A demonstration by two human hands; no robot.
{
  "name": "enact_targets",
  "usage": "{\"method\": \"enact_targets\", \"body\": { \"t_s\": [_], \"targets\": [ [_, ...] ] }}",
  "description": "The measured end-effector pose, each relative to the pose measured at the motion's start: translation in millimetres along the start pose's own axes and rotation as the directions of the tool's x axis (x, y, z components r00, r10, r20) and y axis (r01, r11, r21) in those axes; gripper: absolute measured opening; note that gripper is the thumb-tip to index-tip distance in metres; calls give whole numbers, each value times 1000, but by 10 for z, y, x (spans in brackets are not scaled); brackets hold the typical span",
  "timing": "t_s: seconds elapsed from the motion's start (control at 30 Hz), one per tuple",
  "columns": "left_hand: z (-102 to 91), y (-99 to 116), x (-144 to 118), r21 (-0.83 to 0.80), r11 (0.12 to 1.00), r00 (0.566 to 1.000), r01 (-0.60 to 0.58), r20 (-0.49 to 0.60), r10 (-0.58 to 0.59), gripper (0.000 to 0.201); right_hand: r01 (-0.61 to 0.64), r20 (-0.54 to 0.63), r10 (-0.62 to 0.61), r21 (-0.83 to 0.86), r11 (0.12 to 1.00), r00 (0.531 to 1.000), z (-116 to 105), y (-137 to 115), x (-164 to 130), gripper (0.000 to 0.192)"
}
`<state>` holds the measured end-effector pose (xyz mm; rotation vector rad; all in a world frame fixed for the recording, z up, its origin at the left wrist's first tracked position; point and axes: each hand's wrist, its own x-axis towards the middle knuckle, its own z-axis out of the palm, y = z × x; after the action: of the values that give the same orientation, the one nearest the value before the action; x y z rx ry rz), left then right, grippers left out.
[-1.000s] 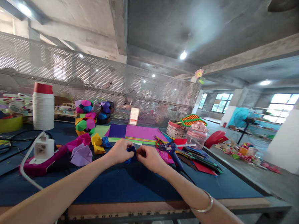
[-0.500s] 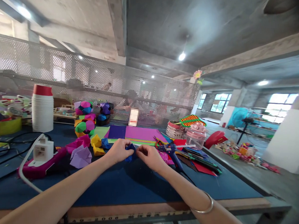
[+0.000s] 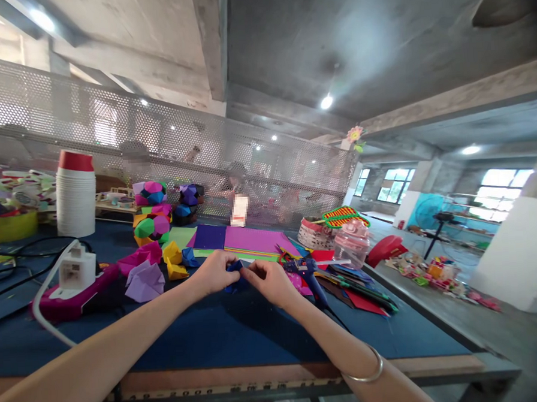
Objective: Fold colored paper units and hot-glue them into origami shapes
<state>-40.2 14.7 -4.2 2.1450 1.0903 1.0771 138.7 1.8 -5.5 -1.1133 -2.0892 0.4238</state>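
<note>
Blue folded paper piece [image 3: 234,275]: in the head view, I see it held just above the blue tabletop [image 3: 221,329], near the middle, between both hands. The left hand [image 3: 213,272] has its grip closed on the piece's left side, thumb and fingers pinching it. The right hand [image 3: 268,281] meets it from the right, fingertips pinched on the near edge; a bangle [image 3: 366,373] sits on that wrist. The two hands touch at the piece, and most of it is hidden behind the fingers.

Step in hand, as I judge it: a crease or tuck is being pressed into the small paper unit. The next move calls for a firm pinch from the left hand while the right fingertips work along the fold.

Nearby items: loose folded units in purple and yellow [image 3: 146,278] lie to the left, coloured paper sheets [image 3: 248,239] lie beyond the hands, and a blue glue gun [image 3: 309,271] lies just right of the right hand.
</note>
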Motion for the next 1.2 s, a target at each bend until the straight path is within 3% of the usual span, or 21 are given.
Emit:
{"method": "enact_targets", "body": {
  "t_s": [0.33,0.5,0.67,0.77,0.93,1.07,1.2],
  "targets": [
    [-20,-38,8,-142,986,991,88,114,-72,13,238,-31,-253,-255,937,967,8,-17,-48,29],
    [-26,15,3,-235,961,987,144,102,-123,15,147,-86,-158,-117,982,984,-17,7,-32,28],
    [-27,46,7,-309,936,983,168,-23,-184,19,45,-102,-39,54,998,994,-7,68,5,21],
    [-39,50,13,-296,940,967,172,-130,-218,20,14,-59,-11,55,998,998,4,56,9,30],
    [-45,31,18,-214,966,949,142,-248,-195,18,-1,138,-14,114,994,990,29,-5,-27,42],
    [-10,15,11,-218,967,952,133,-243,-186,16,-13,144,4,57,998,990,47,-12,-49,37],
    [18,1,14,-268,949,967,166,-143,-209,14,6,85,-5,-18,1000,996,45,14,-33,27]
  ]
}}
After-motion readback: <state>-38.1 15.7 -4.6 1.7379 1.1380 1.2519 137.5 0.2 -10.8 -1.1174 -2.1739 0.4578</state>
